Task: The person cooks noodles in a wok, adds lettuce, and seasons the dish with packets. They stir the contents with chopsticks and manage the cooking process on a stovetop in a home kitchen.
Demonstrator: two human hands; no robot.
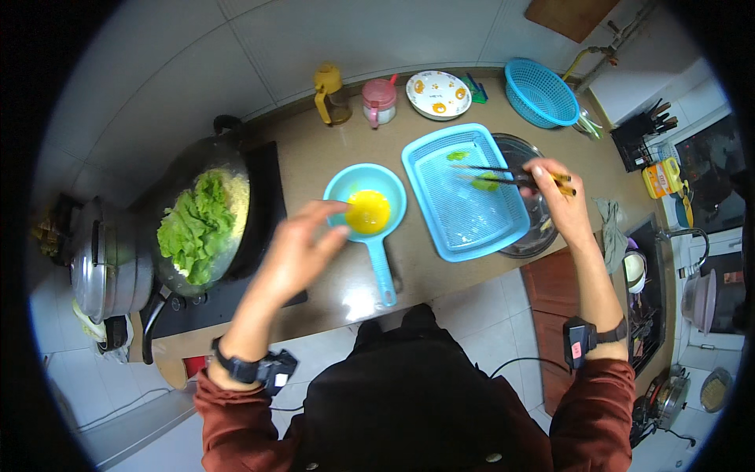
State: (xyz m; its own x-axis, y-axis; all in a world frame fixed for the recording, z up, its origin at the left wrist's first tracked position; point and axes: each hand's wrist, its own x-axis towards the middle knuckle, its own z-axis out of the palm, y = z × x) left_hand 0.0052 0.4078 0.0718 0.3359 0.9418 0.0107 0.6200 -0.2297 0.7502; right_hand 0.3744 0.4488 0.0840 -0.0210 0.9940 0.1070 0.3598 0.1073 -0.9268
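My right hand [557, 189] grips a pair of chopsticks [513, 176]. Their dark tips reach over a light blue plastic basket [433, 227], close to two lettuce scraps, one of them a small leaf piece [458, 156]. Blurred, my left hand [304, 245] hovers at the left rim of a blue plastic ladle [380, 259], thumb and fingers apart with nothing visible between them. Beaten egg [368, 211], or a similar yellow liquid, lies in the ladle's bowl. On the left, lettuce leaves [197, 230] rest over noodles [237, 197] in a steaming wok [177, 177].
A lidded pot [106, 265] stands left of the wok, whose handle [154, 324] juts past the counter edge. Along the wall are an oil jug [332, 97], a pink-lidded jar [379, 103], a patterned bowl [439, 95] and a blue colander [540, 94]. A glass lid [537, 218] lies partly under the basket.
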